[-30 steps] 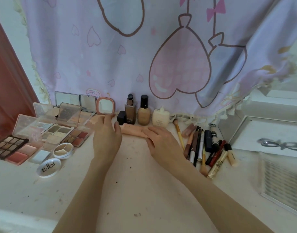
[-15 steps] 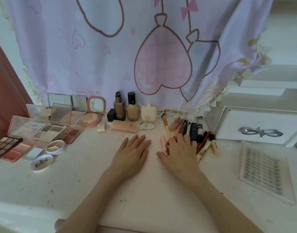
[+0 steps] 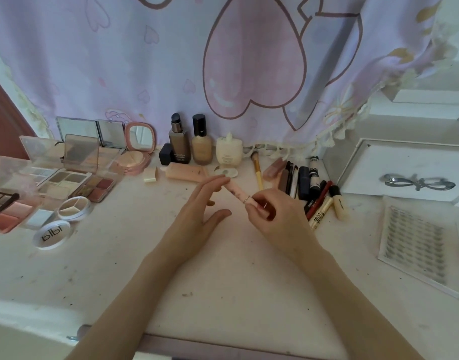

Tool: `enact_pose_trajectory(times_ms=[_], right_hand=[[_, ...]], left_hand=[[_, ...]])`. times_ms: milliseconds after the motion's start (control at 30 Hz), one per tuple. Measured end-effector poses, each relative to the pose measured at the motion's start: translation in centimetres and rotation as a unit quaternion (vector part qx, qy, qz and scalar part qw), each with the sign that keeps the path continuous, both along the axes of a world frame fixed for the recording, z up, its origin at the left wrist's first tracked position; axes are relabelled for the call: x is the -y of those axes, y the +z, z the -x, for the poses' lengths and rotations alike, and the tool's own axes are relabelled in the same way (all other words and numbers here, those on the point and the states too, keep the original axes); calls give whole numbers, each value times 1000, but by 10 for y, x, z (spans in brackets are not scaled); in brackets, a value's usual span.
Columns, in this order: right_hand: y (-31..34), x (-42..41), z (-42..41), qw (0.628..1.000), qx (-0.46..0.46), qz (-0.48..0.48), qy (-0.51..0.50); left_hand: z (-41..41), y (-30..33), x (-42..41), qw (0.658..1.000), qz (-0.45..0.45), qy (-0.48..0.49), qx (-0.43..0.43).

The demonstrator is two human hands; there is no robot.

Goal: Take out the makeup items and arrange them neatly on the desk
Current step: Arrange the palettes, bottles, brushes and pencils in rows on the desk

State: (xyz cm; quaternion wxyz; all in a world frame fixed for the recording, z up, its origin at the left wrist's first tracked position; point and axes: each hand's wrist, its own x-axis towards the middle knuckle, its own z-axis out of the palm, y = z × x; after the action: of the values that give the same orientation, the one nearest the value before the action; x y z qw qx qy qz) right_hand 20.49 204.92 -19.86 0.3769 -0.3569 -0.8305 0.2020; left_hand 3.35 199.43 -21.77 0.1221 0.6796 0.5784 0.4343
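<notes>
My right hand (image 3: pixel 272 216) has its fingers (image 3: pixel 259 203) curled and pinched round the lower end of a slim pink tube (image 3: pixel 236 192) just above the middle of the frame. My left hand (image 3: pixel 197 214) is flat, its straight fingertips (image 3: pixel 218 181) touching the tube's far end and gripping nothing. The tube's long axis runs diagonally from lower right to upper left, so it spans the gap between my two hands, held just over the table (image 3: pixel 223 268). As I judge it, the right hand does the carrying and the left only steadies.

The row of pencils and tubes (image 3: pixel 311 188) lies immediately to the right of my right hand, most of them pointing up the frame (which is where I would guess this one belongs). Swinging the far end toward the top of the frame would bring it parallel with them.

Farther out, a flat pink tube (image 3: pixel 186 172) and a loose cap (image 3: pixel 150 175) lie above my left hand, with two foundation bottles (image 3: pixel 190 144) standing behind them. At the left edge, open eyeshadow palettes (image 3: pixel 75 178) show their pans, and a round white compact (image 3: pixel 51 234) sits closed. At right, a lash tray (image 3: pixel 421 245) holds rows of lashes beside a white drawer box (image 3: pixel 405 167).
</notes>
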Motion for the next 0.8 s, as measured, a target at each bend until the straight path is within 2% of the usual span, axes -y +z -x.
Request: enact_pose_trajectory(times_ms=[100,200,267,333,433,533,800], right_hand=[[0,3,-4,993,-60,101,18],[1,1,-4,961,-120,238,72],[-1,0,-4,948,-105,278,109],[-3,1,-4,955,-57,264,119],[-7,3,-1,977,14,186,104],[-12,7,3,981,88,143,101],[-15,13,9,986,124,81,81]], left_hand=[[-4,3,3,999,-15,7,48],[-6,4,5,998,-12,7,55],[-8,5,6,998,-2,-6,69],[-8,5,5,996,6,-9,93],[-7,3,4,995,12,-10,101],[-8,3,4,993,28,-22,116],[-9,7,5,992,29,-17,123]])
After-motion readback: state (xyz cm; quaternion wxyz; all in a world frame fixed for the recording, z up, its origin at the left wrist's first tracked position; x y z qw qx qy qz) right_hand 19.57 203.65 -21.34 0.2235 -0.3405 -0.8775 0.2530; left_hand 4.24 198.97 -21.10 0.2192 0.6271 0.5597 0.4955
